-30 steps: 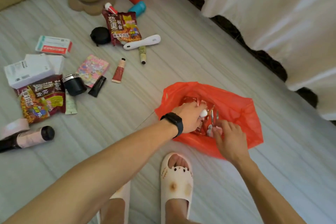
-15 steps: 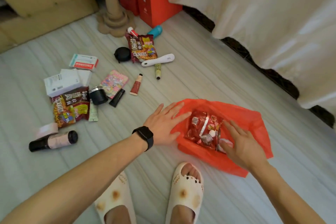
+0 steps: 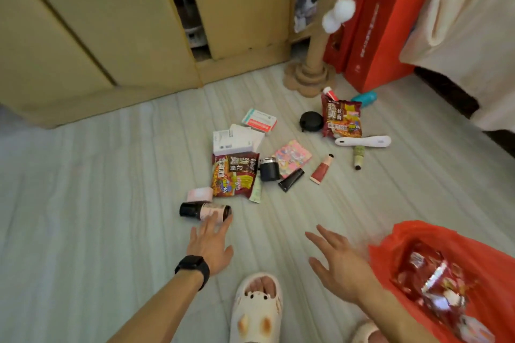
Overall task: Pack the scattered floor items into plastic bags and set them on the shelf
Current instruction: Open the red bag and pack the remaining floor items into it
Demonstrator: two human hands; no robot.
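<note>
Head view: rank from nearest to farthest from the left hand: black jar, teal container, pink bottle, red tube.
1. pink bottle, right at the left hand.
2. black jar, middle of the pile.
3. red tube, right of the jar.
4. teal container, far back right.

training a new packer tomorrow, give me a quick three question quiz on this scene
1. True or false: the right hand is holding the red bag.
2. Which item lies closest to the fingertips of the left hand? A) pink bottle B) white brush C) teal tube
3. How many dark red snack packets lie on the floor outside the bag?
Key: 1 false, it is open and holds nothing; 2 A; 3 two.
</note>
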